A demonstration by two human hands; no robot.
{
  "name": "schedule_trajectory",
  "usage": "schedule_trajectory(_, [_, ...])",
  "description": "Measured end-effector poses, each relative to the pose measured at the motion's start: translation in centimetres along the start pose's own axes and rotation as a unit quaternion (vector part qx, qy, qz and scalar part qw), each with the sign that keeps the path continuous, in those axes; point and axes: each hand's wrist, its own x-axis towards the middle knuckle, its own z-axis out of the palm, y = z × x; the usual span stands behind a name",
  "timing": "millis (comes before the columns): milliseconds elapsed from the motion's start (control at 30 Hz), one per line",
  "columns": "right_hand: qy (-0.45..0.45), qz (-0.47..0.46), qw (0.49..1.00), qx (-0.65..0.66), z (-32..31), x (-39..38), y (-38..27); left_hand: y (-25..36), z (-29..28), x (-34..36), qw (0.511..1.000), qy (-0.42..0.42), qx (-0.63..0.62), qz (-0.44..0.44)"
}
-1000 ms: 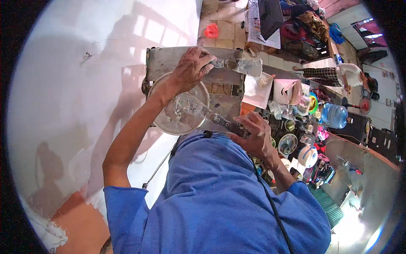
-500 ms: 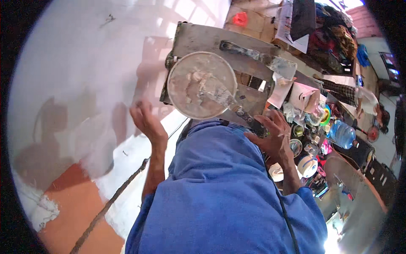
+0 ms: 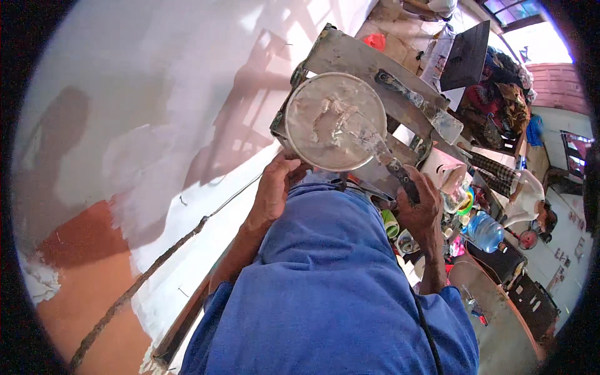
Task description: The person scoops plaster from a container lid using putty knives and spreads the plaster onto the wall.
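A round tub of pale compound point(image 3: 334, 100) rests on a worn grey slatted wooden stand point(image 3: 362, 56). My right hand point(image 3: 422, 209) is closed round the dark handle of a putty knife point(image 3: 394, 165) whose coated blade lies in the tub. My left hand point(image 3: 278, 184) is at the tub's lower left, fingers curled and partly tucked below its rim; what they grip is hidden. A second putty knife point(image 3: 447, 125), crusted with compound, lies across the stand to the right of the tub.
A partly white, partly orange wall point(image 3: 125, 112) fills the left. Rightward are a water bottle point(image 3: 484, 231), a pink-and-white box point(image 3: 437, 169), heaped clothes point(image 3: 500, 100) and household items. A person in checked clothing point(image 3: 522, 197) is at the right; another person point(image 3: 425, 9) is at the top.
My left hand released the second putty knife, moved down and left, then rose to the tub's lower edge. My right hand stays on the knife handle. The view has shifted, moving the stand rightward.
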Motion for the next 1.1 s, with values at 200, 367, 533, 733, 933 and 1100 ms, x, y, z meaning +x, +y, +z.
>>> schedule_trajectory(200, [-0.001, -0.016, 1.0, 0.016, -2.4, 1.5, -2.1, -0.1, -0.4, 0.7, 1.0, -0.001, -0.013, 0.007])
schedule_trajectory(367, [-0.033, 0.007, 0.999, 0.011, -3.0, 3.1, -2.0, 0.5, 0.0, 1.2, 0.985, -0.027, -0.17, 0.014])
schedule_trajectory(533, [-0.058, -0.004, 0.998, 0.028, -3.8, 4.5, -1.9, 0.0, -1.6, 2.2, 0.995, -0.046, -0.079, 0.034])
schedule_trajectory(733, [-0.083, -0.035, 0.996, 0.023, -4.1, 5.5, -1.2, -0.1, -0.6, 1.4, 0.986, -0.111, -0.057, 0.111])
schedule_trajectory(933, [-0.119, -0.022, 0.99, 0.069, -4.4, 6.1, -2.0, -0.2, 1.1, 1.6, 0.981, -0.009, -0.183, 0.072])
schedule_trajectory(1100, [-0.093, -0.068, 0.989, 0.095, -4.2, 6.2, -1.8, -0.4, 0.7, 1.5, 0.991, 0.064, -0.087, 0.078])
